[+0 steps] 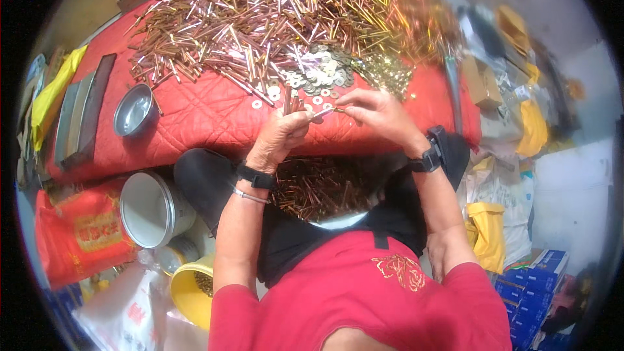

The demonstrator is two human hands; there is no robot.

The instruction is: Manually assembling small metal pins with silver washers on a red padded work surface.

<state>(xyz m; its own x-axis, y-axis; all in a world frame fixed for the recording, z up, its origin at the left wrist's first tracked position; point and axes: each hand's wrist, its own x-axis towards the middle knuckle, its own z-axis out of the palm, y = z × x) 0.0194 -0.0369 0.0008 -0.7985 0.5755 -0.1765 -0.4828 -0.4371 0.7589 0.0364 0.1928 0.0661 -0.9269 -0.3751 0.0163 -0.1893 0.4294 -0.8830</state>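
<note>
Several copper-coloured metal rods (288, 99) stick up from my left hand (281, 135), whose fingers are closed around them. One shiny rod (321, 114) points out of that hand toward the right. At its tip, my right hand (382, 114) pinches a small brass-coloured piece (338, 110), too small to name surely. Both hands are above the near edge of a red quilted cloth (208, 114). Loose round washers (325, 71) lie just beyond my fingers, with small gold-coloured nut-like pieces (390, 75) to their right.
A large heap of metal rods (286, 13) covers the far cloth. A metal bowl (135, 110) sits at left. More rods (318, 188) lie below, between my legs. A white bucket (146, 209), a yellow bucket (195, 302) and a red bag (81, 237) stand lower left; blue boxes (530, 292) lower right.
</note>
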